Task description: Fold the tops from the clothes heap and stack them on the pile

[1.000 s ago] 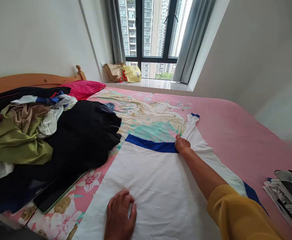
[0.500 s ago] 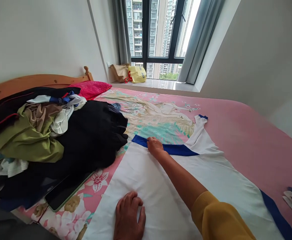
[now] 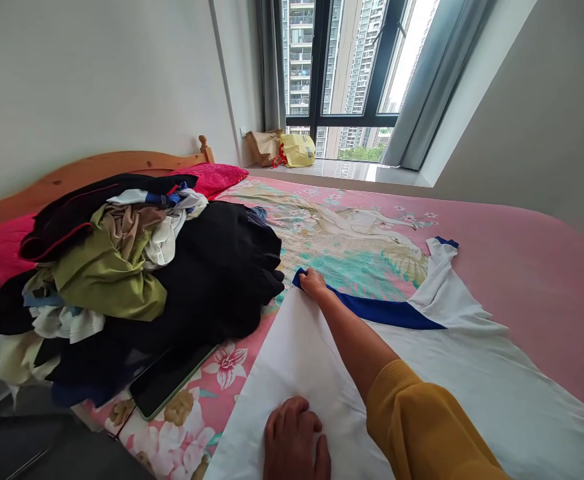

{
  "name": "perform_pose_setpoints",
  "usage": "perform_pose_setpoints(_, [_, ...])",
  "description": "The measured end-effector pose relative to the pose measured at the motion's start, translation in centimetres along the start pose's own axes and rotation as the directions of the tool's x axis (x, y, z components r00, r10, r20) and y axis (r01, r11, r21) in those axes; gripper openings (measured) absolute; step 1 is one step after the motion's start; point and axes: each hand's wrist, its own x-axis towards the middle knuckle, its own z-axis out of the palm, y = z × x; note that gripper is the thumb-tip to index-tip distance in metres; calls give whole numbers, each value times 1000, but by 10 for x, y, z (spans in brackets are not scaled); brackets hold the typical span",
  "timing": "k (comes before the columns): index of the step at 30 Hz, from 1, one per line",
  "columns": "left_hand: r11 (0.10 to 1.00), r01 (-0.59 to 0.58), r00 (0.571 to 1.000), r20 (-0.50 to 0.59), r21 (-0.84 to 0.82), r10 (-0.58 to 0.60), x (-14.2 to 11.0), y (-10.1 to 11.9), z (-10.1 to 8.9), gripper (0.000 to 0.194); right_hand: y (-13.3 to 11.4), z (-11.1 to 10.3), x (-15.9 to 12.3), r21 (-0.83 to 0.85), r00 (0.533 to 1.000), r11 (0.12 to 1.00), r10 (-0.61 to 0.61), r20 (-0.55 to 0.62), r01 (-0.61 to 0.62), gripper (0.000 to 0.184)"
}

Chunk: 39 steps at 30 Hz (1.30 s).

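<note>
A white shirt with blue trim (image 3: 412,367) is spread over the bed, one short sleeve pointing away from me. My right hand (image 3: 313,283) pinches the far left corner of its blue band, and the white cloth below is drawn into a slight ridge. Nearer to me, my left hand (image 3: 296,440) rests on the white fabric with loosely bent fingers, thumb apart. Its wrist lies beyond the bottom edge of the view. My right forearm, in a mustard sleeve, covers part of the shirt.
A heap of clothes (image 3: 212,267), mostly black with an olive piece, lies on the left. A phone (image 3: 167,380) sits at its near edge. The bed (image 3: 502,247) has a pink floral sheet. Paper and yellow bags (image 3: 299,151) stand on the windowsill.
My right hand has slid left along the blue band to its corner and now pinches it. The left hand still rests on the shirt. The camera view has turned left.
</note>
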Motion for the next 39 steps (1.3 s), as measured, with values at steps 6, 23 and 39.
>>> perform_pose_setpoints(6, [995,65,998,9,-77,-64,-1,2,-1,11,10,10,-5,38,994,996,-84,-66,86,44])
perform_pose_setpoints(23, [996,29,974,221,86,-47,5,25,-34,9,103,-58,-350,-477,968,851,-252,0,221,52])
perform_pose_setpoints(39, [946,-189,817,576,264,3,-24,-37,-114,53,237,-138,-562,-505,918,853,-91,-387,-129,51])
